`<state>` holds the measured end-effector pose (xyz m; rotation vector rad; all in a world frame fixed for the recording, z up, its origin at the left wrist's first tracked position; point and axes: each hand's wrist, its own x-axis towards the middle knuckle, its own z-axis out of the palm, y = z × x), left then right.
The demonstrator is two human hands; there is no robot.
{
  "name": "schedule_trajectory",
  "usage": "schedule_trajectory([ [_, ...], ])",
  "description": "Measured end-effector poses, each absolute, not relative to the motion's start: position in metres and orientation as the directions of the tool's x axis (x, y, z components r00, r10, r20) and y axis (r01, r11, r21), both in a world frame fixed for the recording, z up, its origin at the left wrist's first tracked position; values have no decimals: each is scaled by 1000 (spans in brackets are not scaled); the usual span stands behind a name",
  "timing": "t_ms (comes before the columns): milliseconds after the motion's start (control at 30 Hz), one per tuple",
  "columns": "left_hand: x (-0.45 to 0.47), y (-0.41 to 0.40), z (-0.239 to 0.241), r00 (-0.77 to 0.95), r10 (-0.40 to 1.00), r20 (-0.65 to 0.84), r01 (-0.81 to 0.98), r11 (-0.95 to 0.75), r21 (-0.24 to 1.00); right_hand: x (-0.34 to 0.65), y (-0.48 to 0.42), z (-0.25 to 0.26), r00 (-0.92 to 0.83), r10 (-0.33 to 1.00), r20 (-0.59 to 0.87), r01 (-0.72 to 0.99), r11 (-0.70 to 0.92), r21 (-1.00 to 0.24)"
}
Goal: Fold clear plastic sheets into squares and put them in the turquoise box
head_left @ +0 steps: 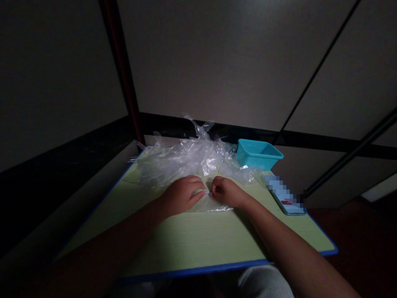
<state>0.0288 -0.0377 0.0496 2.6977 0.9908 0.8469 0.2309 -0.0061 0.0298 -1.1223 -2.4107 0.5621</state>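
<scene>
A flat clear plastic bag (214, 205) lies on the pale green table (192, 240) in front of me. My left hand (181, 193) rests on its left part, fingers curled and pinching the bag's edge. My right hand (226, 191) is closed in a pinch on the same edge, fingertips almost meeting those of the left hand. Behind both hands sits a crumpled heap of clear plastic bags (186, 159).
A turquoise plastic tub (258, 154) stands at the table's far right corner. A flat phone-like device (287, 195) lies along the right edge. The table has a blue rim and stands in a dim wall corner. My knees show below the near edge.
</scene>
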Motion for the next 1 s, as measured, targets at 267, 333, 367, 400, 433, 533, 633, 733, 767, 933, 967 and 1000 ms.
schedule_trajectory([
  [267, 42, -51, 42, 726, 622, 294, 625, -775, 96, 229, -5, 29, -596, 771, 225, 637, 624, -452],
  [333, 42, -50, 40, 708, 651, 274, 659, -748, 76, 229, -6, 31, -598, 771, 220, 639, 624, -449],
  [367, 42, -49, 39, 696, 665, 271, 674, -735, 70, 229, -6, 31, -597, 773, 216, 642, 621, -449],
  [400, 42, -49, 39, 685, 676, 270, 687, -723, 67, 229, -6, 31, -594, 777, 210, 647, 616, -449],
  [433, 42, -48, 38, 675, 686, 270, 698, -713, 68, 229, -6, 32, -592, 779, 205, 651, 613, -447],
  [533, 41, -46, 35, 655, 701, 280, 714, -697, 75, 228, -6, 33, -592, 781, 199, 665, 613, -427],
  [633, 41, -44, 31, 647, 708, 285, 719, -690, 83, 228, -7, 36, -593, 782, 191, 673, 612, -414],
  [733, 39, -42, 29, 649, 711, 272, 717, -691, 95, 227, -8, 38, -599, 778, 188, 676, 617, -402],
  [767, 39, -41, 28, 652, 708, 270, 714, -694, 97, 227, -9, 38, -602, 776, 191, 676, 621, -396],
  [933, 38, -38, 26, 668, 693, 269, 701, -708, 84, 227, -10, 40, -602, 773, 200, 682, 628, -376],
  [967, 38, -38, 26, 668, 695, 268, 703, -707, 83, 227, -10, 40, -602, 773, 201, 682, 629, -373],
  [1000, 38, -39, 26, 666, 697, 265, 705, -705, 82, 227, -10, 40, -603, 772, 201, 683, 630, -370],
])
